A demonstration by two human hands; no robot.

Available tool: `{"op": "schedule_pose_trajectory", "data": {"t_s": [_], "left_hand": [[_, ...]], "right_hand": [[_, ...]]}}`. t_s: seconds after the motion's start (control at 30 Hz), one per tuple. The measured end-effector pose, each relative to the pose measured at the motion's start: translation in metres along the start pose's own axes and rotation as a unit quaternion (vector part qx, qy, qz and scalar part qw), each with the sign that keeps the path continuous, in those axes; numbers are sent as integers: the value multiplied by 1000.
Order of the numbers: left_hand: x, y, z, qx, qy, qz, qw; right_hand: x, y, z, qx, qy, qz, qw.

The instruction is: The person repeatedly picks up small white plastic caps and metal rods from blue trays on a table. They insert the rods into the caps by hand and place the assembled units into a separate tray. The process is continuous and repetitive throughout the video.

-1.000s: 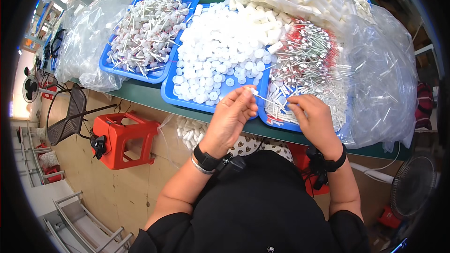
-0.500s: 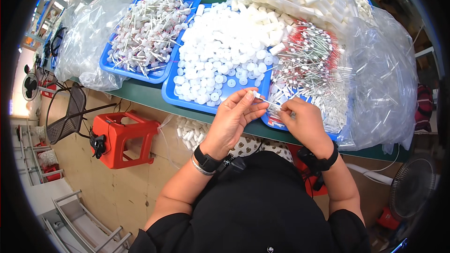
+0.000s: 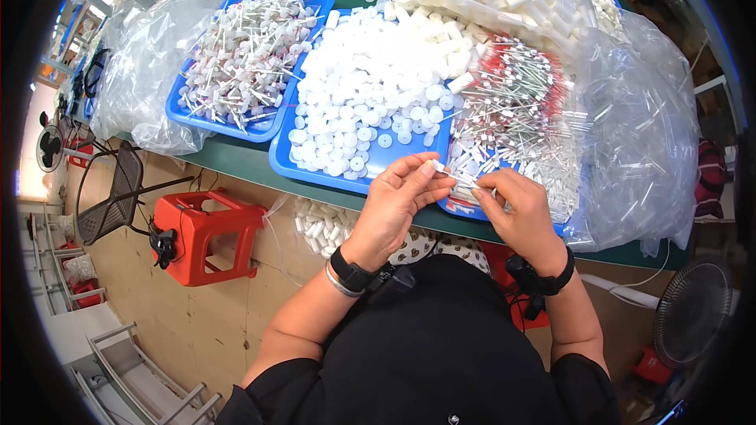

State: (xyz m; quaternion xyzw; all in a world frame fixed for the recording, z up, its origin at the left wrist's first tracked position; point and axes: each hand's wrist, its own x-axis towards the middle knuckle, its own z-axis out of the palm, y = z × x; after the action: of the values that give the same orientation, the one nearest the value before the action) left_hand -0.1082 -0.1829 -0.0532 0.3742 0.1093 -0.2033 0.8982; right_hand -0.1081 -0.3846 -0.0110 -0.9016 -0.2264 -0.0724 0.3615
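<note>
My left hand (image 3: 396, 198) is closed in a pinch on a small white plastic piece (image 3: 439, 166), held above the front edge of the trays. Just to its right, my right hand (image 3: 521, 211) pinches a thin white stick (image 3: 463, 184), mostly hidden by the fingers. Whether the two pieces touch cannot be made out. Beneath and beyond the right hand, a blue tray holds thin white sticks (image 3: 551, 181) and red-and-white wired parts (image 3: 516, 83). White round discs (image 3: 339, 138) fill the middle blue tray (image 3: 282, 159), with white cylinders (image 3: 453, 43) behind them.
A left blue tray (image 3: 186, 116) is heaped with assembled stick-and-disc pieces (image 3: 244, 55). Clear plastic bags (image 3: 642, 149) flank the trays on the green table (image 3: 236, 167). A red stool (image 3: 209, 236) and folding chair (image 3: 122, 189) stand left; a fan (image 3: 693, 311) stands right.
Half a second ago a thin white stick stretched between both hands. Now the left fingers have closed further around the small white piece, and the right hand has shifted slightly right and down.
</note>
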Motion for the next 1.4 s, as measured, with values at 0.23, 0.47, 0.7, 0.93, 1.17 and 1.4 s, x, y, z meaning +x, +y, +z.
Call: {"op": "schedule_pose_trajectory", "data": {"t_s": [0.23,0.47,0.7,0.93,1.17,1.4], "left_hand": [[-9,-8,9,89,-71,-4,994],[-4,27,-2,222,12,81,972],[11,167,-44,44,103,309,944],[30,70,-27,563,-10,228,795],[45,36,-22,723,-24,314,615],[54,38,-31,703,-1,339,625]], "right_hand": [[1,2,-2,365,-130,273,880],[-2,2,6,212,-90,180,956],[11,39,-15,-174,60,46,982],[28,47,7,-241,-57,117,962],[19,52,-1,-132,-34,156,978],[4,25,-32,-150,-9,160,976]]}}
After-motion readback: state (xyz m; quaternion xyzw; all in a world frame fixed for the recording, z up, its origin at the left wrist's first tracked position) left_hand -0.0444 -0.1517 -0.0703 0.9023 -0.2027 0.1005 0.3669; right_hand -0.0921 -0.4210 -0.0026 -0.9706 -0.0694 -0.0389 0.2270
